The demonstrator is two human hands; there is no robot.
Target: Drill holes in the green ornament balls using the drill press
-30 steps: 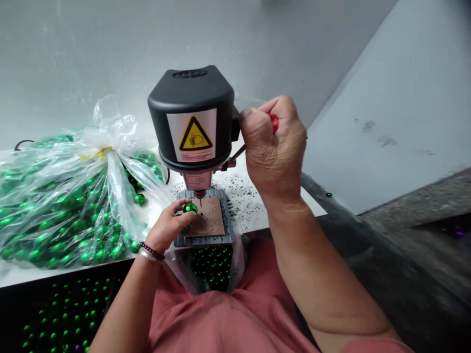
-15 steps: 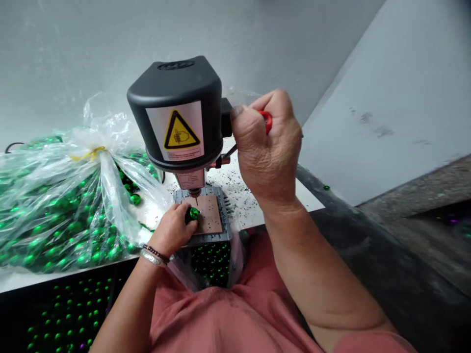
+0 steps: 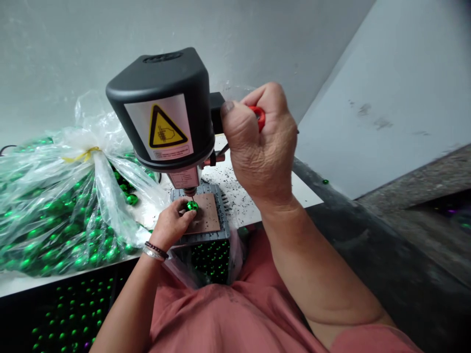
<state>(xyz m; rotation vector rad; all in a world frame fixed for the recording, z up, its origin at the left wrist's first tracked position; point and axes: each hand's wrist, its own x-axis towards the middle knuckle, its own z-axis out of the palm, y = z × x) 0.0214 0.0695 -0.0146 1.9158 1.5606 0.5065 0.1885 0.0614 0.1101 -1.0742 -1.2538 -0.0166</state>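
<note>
A small bench drill (image 3: pixel 162 105) with a black head and a yellow warning label stands on the white table (image 3: pixel 279 189). My right hand (image 3: pixel 263 147) is closed round its red-knobbed lever (image 3: pixel 258 116). My left hand (image 3: pixel 172 224) pinches a shiny green bead (image 3: pixel 191 206) on the brown plate (image 3: pixel 208 215) of the drill's base, right under the drill bit (image 3: pixel 190 192). A bracelet sits on my left wrist.
A big clear plastic bag (image 3: pixel 55 206) full of green beads lies on the table at the left. An open bag of beads (image 3: pixel 211 260) hangs below the table's front edge. Dark drilling dust (image 3: pixel 239 189) is scattered around the base. A grey wall rises behind.
My left hand slid the bead back along the plate until it sat under the bit. The view shifted right and down. My right hand stayed on the lever.
</note>
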